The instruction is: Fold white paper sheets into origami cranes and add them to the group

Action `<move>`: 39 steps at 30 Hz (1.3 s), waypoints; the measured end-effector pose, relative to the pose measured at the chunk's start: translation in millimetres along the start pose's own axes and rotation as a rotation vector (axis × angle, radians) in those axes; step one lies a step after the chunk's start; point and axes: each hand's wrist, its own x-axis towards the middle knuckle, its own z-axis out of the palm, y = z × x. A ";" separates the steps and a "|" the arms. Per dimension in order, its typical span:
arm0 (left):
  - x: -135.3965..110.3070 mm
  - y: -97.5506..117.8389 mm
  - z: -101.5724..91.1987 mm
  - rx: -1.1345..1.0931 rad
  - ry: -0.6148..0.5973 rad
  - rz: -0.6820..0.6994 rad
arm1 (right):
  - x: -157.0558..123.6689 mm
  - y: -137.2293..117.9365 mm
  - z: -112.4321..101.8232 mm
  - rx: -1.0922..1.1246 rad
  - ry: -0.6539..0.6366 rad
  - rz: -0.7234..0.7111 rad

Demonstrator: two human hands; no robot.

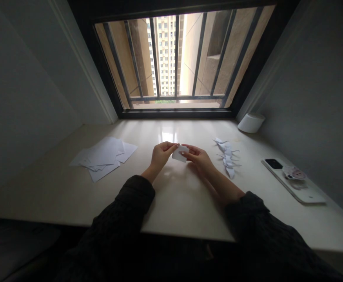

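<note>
A small folded square of white paper point(179, 154) is held between my two hands, just above the pale countertop point(171, 211). My left hand point(163, 152) pinches its upper left corner between thumb and fingers. On the other side, my right hand point(198, 156) grips the right edge, with the thumb across the front and fingers behind. To the right lies a row of several folded white paper cranes point(227, 154). Loose sheets of white paper point(103, 153) are piled unevenly on the left.
A phone point(294, 181) with a round decorated grip on its back lies at the far right. In the back right corner stands a white rounded object point(251, 122). The barred window point(177, 113) closes off the back, with walls on both sides.
</note>
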 end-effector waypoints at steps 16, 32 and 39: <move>-4.0 1.3 5.2 0.024 -0.205 -0.213 | 5.1 2.5 -7.1 -0.187 0.198 -0.229; -3.7 0.7 4.6 -0.024 -0.120 -0.264 | 3.2 0.0 -6.8 -0.203 0.210 -0.227; -4.0 0.2 4.3 -0.017 -0.134 -0.252 | 4.9 1.3 -8.0 -0.216 0.206 -0.240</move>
